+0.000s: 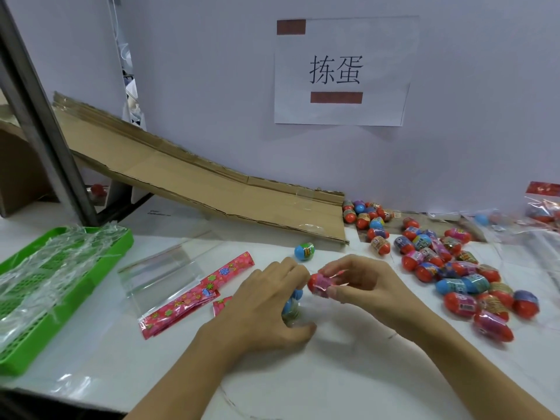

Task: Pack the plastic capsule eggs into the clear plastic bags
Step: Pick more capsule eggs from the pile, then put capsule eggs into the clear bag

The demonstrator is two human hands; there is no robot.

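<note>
— What's nearest, at the bottom of the frame?
— Two bare forearms rising to mid-frame. The left hand [266, 301] lies knuckles up, fingers curled over a blue egg [292, 304] on the white table [151, 374].
— And the right hand [360, 283]?
— Just beside it, fingertips pinching a red egg [318, 284].
— The other eggs?
— A loose pile [460, 277] at right; one blue-green egg [304, 251] above the hands.
— Bags?
— A clear bag [163, 274] left of centre, beside a green tray [60, 295].

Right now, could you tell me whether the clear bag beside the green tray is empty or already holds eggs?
Empty. The clear bag lies flat on the table, the white surface showing through it, with no eggs inside.
</note>
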